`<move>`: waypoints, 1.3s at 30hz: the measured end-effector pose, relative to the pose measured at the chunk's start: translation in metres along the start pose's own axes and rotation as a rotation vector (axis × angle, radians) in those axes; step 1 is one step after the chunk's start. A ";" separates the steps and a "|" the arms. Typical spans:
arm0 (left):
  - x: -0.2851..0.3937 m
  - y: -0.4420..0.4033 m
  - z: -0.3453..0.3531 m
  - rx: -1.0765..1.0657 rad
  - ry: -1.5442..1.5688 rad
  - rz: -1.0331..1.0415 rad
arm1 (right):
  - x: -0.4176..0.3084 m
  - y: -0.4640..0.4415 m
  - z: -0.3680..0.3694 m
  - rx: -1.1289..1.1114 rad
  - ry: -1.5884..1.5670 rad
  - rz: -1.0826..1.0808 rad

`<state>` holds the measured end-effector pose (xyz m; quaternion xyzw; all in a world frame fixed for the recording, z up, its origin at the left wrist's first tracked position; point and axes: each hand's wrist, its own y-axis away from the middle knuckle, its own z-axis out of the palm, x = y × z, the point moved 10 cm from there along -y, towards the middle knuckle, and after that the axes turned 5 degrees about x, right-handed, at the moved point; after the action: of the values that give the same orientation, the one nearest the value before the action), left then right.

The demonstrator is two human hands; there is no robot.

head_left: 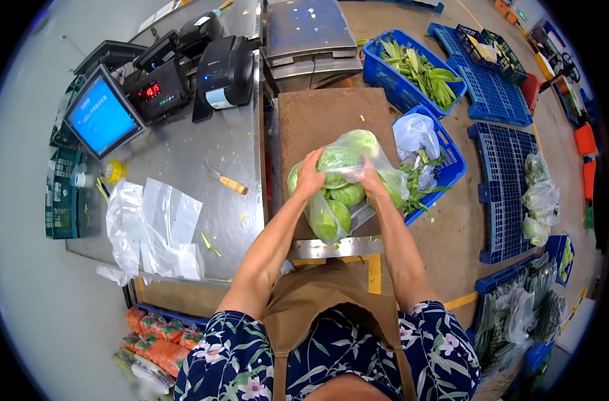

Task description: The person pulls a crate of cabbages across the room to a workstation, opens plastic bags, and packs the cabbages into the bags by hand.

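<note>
A clear plastic bag (330, 232) full of several round green cabbages (348, 194) rests on a brown board-topped platform (324, 110). My left hand (310, 175) grips the bag's film at its left side, fingers curled against a cabbage. On the opposite side my right hand (371, 178) holds the film near the bag's mouth, its fingers partly hidden by the plastic. One cabbage (359, 142) lies at the far end of the bundle, under or behind the film; I cannot tell which.
On the steel table (234, 230) at left lie a wooden-handled knife (227, 179), plastic bags (160, 220), a monitor (104, 110) and a black printer (224, 70). Blue crates (411, 100) of greens and corn-like husks stand right, near blue pallets (512, 180).
</note>
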<state>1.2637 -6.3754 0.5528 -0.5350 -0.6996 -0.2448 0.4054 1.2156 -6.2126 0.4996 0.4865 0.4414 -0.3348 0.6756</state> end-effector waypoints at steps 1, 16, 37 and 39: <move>-0.003 -0.004 -0.002 -0.017 0.012 -0.011 | -0.003 -0.002 0.005 -0.054 -0.061 0.024; 0.021 -0.001 0.003 0.006 -0.149 0.028 | -0.011 0.005 -0.005 -0.031 0.184 -0.172; 0.016 -0.015 0.015 -0.116 -0.153 -0.226 | -0.039 0.136 -0.027 0.552 0.387 -0.457; 0.000 -0.015 0.021 -0.069 -0.168 -0.098 | -0.006 0.159 -0.036 0.496 0.186 -0.260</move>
<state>1.2432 -6.3636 0.5423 -0.5325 -0.7476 -0.2425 0.3143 1.3432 -6.1297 0.5579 0.6045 0.4649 -0.4702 0.4442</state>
